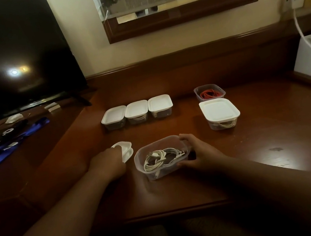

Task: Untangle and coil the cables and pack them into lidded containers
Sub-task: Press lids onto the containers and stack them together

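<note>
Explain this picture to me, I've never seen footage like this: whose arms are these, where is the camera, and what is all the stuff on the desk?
There is no machine here. A person wears one wide-angle camera on the head, so you look down along their own two arms at a wooden desk.

The left hand grips a white lid beside the nearest box. The right hand holds that open clear container, with thumb and fingers round its right end. Inside lies a coiled white cable.

Farther back stand three lidded containers in a row. To the right is another lidded container, and behind it an open container with a red cable.

A dark television stands at the left.
</note>
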{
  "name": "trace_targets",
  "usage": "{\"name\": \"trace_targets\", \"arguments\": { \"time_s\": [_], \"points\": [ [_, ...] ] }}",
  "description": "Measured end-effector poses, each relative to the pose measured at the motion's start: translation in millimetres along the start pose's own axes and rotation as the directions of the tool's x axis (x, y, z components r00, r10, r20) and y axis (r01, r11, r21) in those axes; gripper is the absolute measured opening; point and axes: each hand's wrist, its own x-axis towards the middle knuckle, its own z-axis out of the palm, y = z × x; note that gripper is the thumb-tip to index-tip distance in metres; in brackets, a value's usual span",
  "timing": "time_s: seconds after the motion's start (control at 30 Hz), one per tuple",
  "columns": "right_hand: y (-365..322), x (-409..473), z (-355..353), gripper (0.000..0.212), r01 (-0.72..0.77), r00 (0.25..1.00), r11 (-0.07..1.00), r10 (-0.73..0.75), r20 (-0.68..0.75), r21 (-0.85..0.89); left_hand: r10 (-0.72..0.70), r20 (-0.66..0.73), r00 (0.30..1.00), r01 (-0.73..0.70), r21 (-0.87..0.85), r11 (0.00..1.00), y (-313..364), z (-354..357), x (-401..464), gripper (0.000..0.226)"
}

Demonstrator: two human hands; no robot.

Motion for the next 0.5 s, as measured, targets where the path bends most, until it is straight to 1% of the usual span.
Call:
{"name": "trace_targets", "arguments": {
  "time_s": [0.03, 0.1, 0.13, 0.17, 0.27, 0.33, 0.4, 0.5],
  "points": [
    [1, 1, 1, 0.091, -0.009, 1.000, 1.000, 0.009, -0.002, 0.022, -0.008, -0.034, 0.999, 0.006, -0.054, 0.998, 1, -5, -1, 0.030],
    [3, 2, 2, 0.097, -0.016, 1.000, 0.998, 0.017, -0.011, 0.055, -0.016, -0.123, 0.992, -0.011, -0.219, 0.976, 8, -16, -6, 0.020],
    [4, 2, 2, 0.099, -0.014, 1.000, 0.998, 0.015, -0.016, 0.060, 0.000, -0.172, 0.985, -0.052, -0.294, 0.954, 13, -21, -10, 0.015],
    [4, 3, 3, 0.101, -0.010, 1.000, 0.998, 0.012, -0.021, 0.061, 0.042, -0.224, 0.974, -0.118, -0.334, 0.935, 20, -27, -15, 0.014],
    [6, 3, 3, 0.102, -0.004, 1.000, 0.997, 0.006, -0.021, 0.073, 0.233, -0.327, 0.916, -0.339, -0.318, 0.885, 47, -38, -36, 0.016],
    [8, 4, 3, 0.104, 0.001, 1.000, 0.996, 0.000, -0.016, 0.085, 0.350, -0.336, 0.874, -0.449, -0.287, 0.846, 61, -38, -45, 0.015],
    [8, 4, 3, 0.105, 0.009, 1.000, 0.996, -0.009, -0.008, 0.087, 0.436, -0.336, 0.835, -0.529, -0.268, 0.805, 69, -31, -48, 0.013],
    [9, 4, 3, 0.106, 0.020, 1.000, 0.997, -0.020, -0.007, 0.081, 0.501, -0.347, 0.793, -0.596, -0.265, 0.758, 76, -20, -44, 0.020]
  ]
}}
